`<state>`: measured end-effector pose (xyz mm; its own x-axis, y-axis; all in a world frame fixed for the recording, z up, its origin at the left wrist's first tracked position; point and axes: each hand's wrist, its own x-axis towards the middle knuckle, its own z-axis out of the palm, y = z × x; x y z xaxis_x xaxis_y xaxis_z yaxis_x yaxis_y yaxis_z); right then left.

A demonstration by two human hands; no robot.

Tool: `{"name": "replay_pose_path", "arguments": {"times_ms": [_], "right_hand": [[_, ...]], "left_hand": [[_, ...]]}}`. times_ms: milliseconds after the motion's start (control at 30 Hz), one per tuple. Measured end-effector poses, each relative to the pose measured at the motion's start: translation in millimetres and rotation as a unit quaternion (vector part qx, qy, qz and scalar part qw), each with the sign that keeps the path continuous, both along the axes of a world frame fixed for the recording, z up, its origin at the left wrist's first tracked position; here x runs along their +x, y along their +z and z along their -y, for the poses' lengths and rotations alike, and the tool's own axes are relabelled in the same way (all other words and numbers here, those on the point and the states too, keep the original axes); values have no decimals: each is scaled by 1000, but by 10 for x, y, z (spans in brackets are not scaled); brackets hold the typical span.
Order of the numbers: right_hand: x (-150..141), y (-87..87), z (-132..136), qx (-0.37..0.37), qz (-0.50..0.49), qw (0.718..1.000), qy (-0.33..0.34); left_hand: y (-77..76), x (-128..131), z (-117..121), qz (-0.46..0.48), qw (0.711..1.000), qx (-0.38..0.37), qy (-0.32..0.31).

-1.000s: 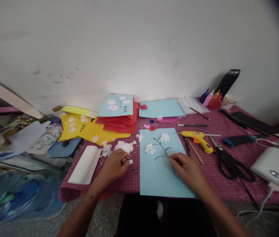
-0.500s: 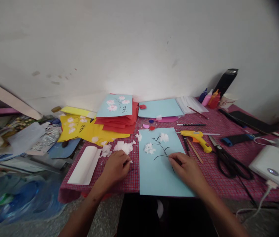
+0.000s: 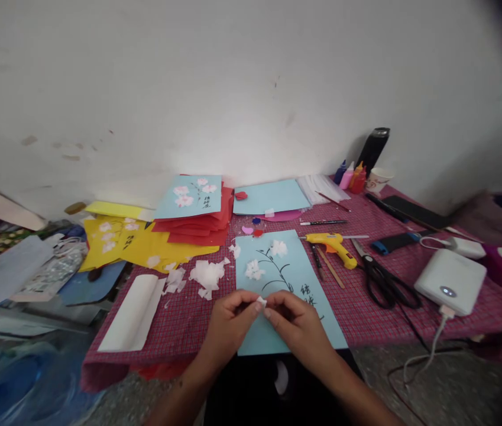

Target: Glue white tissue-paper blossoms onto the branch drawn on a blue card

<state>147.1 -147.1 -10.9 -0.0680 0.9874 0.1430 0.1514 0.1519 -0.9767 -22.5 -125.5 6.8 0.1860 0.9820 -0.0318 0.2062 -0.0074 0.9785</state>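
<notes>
My left hand (image 3: 232,324) and my right hand (image 3: 297,324) meet over the lower part of a light blue sheet of paper (image 3: 257,337). Between their fingertips is a small piece of white tissue paper (image 3: 262,302), pinched from both sides. The sheet bears a black drawn branch (image 3: 281,273), dark handwritten characters, and two crumpled white paper blossoms, one (image 3: 255,270) on the left and one (image 3: 278,248) near the top. My hands cover part of the branch. Torn white tissue pieces (image 3: 207,275) lie left of the sheet, beside a folded white paper (image 3: 130,313).
Right of the sheet lie a yellow glue gun (image 3: 331,245), black-handled scissors (image 3: 388,284) and a white power bank (image 3: 450,281) with a cable. A finished blue card (image 3: 191,198) tops red papers (image 3: 206,228) at the back. Paint bottles (image 3: 350,177) stand near a black flask (image 3: 373,148).
My left hand has moved right from the tissue pile to the sheet. Both hands now meet on a tissue piece, and characters on the sheet have come into view. The camera view has shifted right.
</notes>
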Motion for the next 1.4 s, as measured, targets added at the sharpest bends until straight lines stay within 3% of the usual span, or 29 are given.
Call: {"name": "replay_pose_path", "arguments": {"times_ms": [167, 300, 467, 633, 767, 867, 1000, 1167, 1267, 1400], "right_hand": [[-20, -67, 18, -6, -45, 998, -37], [16, -78, 29, -4, -36, 999, -34], [51, -86, 26, 80, 85, 991, -59], [71, -80, 27, 213, 221, 950, -64], [88, -76, 48, 239, 298, 924, -33], [99, -83, 67, 242, 306, 921, -14], [99, -119, 82, 211, 264, 941, -7], [115, -130, 70, 70, 130, 989, 1], [141, -78, 51, 7, 102, 995, 18], [168, -24, 33, -21, 87, 996, 21]], "left_hand": [[-5, 141, 51, 7, 1000, -2, 22], [-22, 140, 67, -3, 1000, -2, 3], [-104, 100, 111, -23, 997, 55, 56], [-119, 115, 133, -68, 991, 116, 17], [-122, 136, 123, -69, 991, 117, 3], [-140, 129, 126, -70, 991, 114, -2], [-147, 114, 141, -60, 994, 93, -7], [-120, 111, 131, -23, 999, 6, -21], [-106, 113, 109, -6, 999, -30, -34], [-82, 115, 94, -12, 998, -45, -39]]}}
